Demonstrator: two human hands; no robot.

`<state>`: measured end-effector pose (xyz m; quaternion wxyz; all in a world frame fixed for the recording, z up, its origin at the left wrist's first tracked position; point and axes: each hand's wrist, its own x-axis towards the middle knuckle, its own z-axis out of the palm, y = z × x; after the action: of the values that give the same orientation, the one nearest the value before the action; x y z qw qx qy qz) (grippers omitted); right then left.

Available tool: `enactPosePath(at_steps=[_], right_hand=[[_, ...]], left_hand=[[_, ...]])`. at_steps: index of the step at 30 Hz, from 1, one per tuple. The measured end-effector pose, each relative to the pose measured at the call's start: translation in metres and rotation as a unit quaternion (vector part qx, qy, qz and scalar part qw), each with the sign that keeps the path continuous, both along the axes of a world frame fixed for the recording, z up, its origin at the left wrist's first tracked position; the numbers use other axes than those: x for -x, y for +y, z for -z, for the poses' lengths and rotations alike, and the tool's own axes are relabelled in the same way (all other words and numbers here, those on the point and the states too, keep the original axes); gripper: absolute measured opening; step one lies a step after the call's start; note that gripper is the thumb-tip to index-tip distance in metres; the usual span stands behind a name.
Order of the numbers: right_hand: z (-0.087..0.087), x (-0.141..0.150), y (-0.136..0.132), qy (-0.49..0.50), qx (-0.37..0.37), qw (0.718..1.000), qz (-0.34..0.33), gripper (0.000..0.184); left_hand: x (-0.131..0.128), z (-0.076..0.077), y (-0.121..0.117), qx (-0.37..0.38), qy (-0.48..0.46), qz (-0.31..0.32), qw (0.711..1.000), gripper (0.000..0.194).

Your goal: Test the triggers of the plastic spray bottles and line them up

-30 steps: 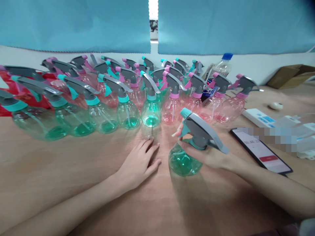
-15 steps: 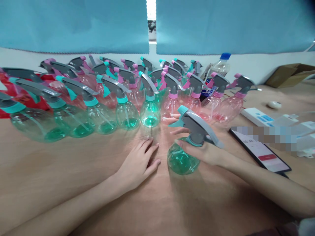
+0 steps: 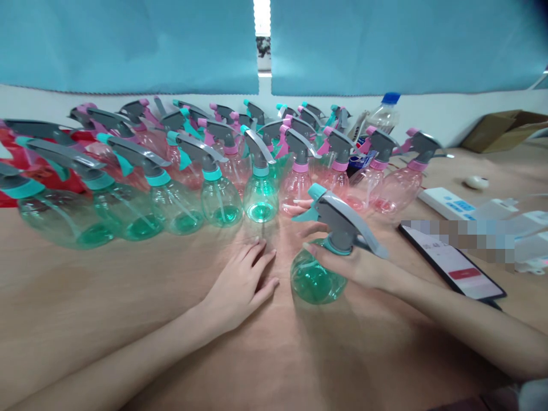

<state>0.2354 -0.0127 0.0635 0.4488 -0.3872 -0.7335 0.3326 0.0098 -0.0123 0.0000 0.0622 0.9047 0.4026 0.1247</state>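
My right hand (image 3: pixel 355 262) is wrapped round the upper body of a green spray bottle (image 3: pixel 317 282), just under its teal collar. The grey trigger head with a teal nozzle tilts over the hand, and some fingers show behind it. To the left, my left hand (image 3: pixel 245 279) lies flat on the wooden table (image 3: pixel 180 354), fingers apart and holding nothing. Beyond it stands a front row of green spray bottles, the nearest being a clear green one (image 3: pixel 261 197). Pink spray bottles (image 3: pixel 298 185) continue that row to the right.
Further pink and teal sprayers crowd behind, near the wall. A blue-capped plastic bottle (image 3: pixel 384 114) stands at the back. On the right are a phone (image 3: pixel 454 265), a white power strip (image 3: pixel 445 202), a white mouse (image 3: pixel 476 182) and a cardboard box (image 3: pixel 499 131). A red bag (image 3: pixel 55 177) lies far left.
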Motion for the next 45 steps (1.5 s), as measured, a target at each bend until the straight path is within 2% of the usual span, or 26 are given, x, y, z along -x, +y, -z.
enactPosePath(at_steps=[6,16,25,28,37,45], right_hand=[[0.000,0.000,0.001,-0.007,-0.028,1.000,-0.001,0.034],[0.002,-0.002,0.002,-0.024,-0.032,0.999,0.002,0.039],[-0.008,-0.002,0.001,-0.048,0.004,0.999,0.000,0.031],[-0.010,-0.001,0.000,-0.032,-0.014,0.999,-0.003,0.023],[-0.009,-0.002,0.003,-0.002,-0.046,0.998,-0.039,0.023],[-0.008,-0.006,0.001,-0.034,-0.050,0.998,-0.020,0.017]], left_hand=[[-0.001,-0.002,0.000,0.004,0.000,-0.002,1.000,0.045],[0.000,-0.001,0.000,-0.003,-0.001,0.000,1.000,0.044],[0.000,0.000,0.000,-0.008,0.008,-0.002,1.000,0.044],[0.000,0.000,0.000,-0.006,0.008,-0.002,1.000,0.043],[0.001,0.000,0.001,-0.002,0.006,0.000,1.000,0.045],[0.000,0.001,0.001,-0.010,-0.002,0.001,1.000,0.044]])
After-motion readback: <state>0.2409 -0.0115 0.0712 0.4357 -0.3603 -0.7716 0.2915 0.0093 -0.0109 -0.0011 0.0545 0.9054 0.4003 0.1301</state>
